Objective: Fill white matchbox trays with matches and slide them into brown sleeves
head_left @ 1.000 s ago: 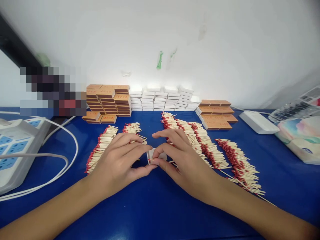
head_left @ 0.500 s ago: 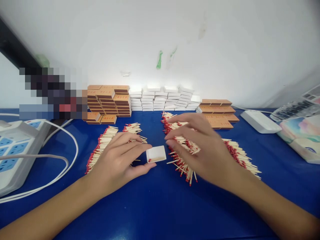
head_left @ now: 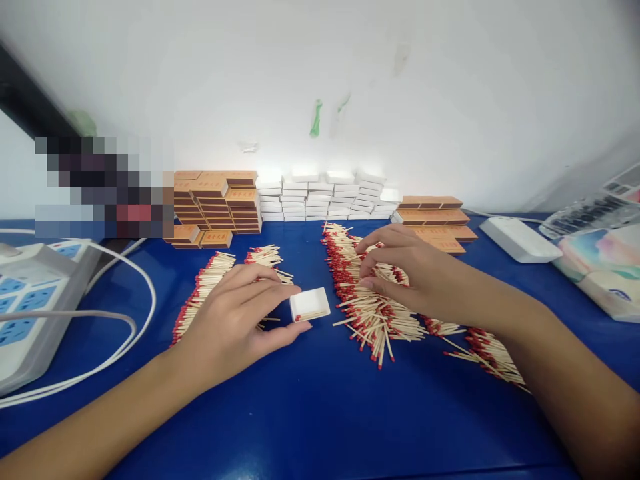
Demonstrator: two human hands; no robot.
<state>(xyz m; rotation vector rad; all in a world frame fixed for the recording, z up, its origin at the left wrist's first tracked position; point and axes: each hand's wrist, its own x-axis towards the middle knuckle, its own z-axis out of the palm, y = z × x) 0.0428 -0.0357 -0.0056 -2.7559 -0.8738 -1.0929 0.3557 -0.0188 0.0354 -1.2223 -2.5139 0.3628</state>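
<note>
A small white matchbox tray [head_left: 311, 301] is pinched at its left end between the thumb and fingers of my left hand [head_left: 237, 310]. Inside, along its near wall, lie a few red-tipped matches [head_left: 309, 315]. My right hand [head_left: 405, 270] hovers at the large heap of loose matches [head_left: 375, 320], fingers curved and a little apart. No match shows between its fingertips. Part of the heap is hidden under this hand. Left of the tray, two smaller groups of matches [head_left: 207, 287] lie partly behind my left hand. More matches [head_left: 493, 353] lie by my right forearm.
Orange-brown matchboxes [head_left: 215, 207] are stacked at the back left, with more matchboxes [head_left: 433, 217] at the back right. White trays [head_left: 320, 197] are piled between them. A power strip [head_left: 30, 300] with cables sits left; a white adapter [head_left: 520, 239] and tissue pack [head_left: 605, 267] are right.
My right hand has moved right, away from the tray and over the match heap. The left hand still holds the tray, nearly in the same place.
</note>
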